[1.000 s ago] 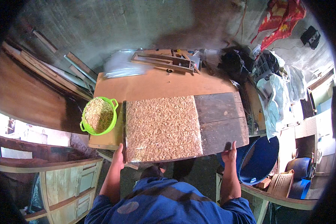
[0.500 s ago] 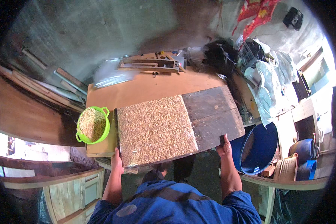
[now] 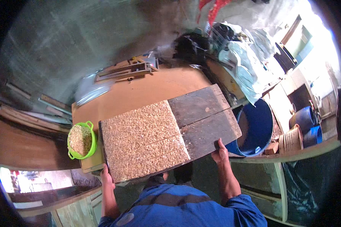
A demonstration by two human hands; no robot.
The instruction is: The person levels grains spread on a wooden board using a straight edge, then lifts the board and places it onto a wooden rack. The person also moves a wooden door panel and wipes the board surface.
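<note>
board (image 3: 208, 128) slants more than before, left grip (image 3: 107, 178) and right grip (image 3: 220, 153) grasping it

Flat tan desk (image 3: 151, 85), smooth-topped. Far side: long rectangular brown wooden frame (image 3: 130, 75), beside clear glossy plastic sheets (image 3: 93, 94). Left edge: round lime-green plastic bowl (image 3: 94, 140), two loop handles.

Blue barrel (image 3: 262, 123) at right; red cloth (image 3: 216, 11); plastic bags (image 3: 241, 62).
</note>
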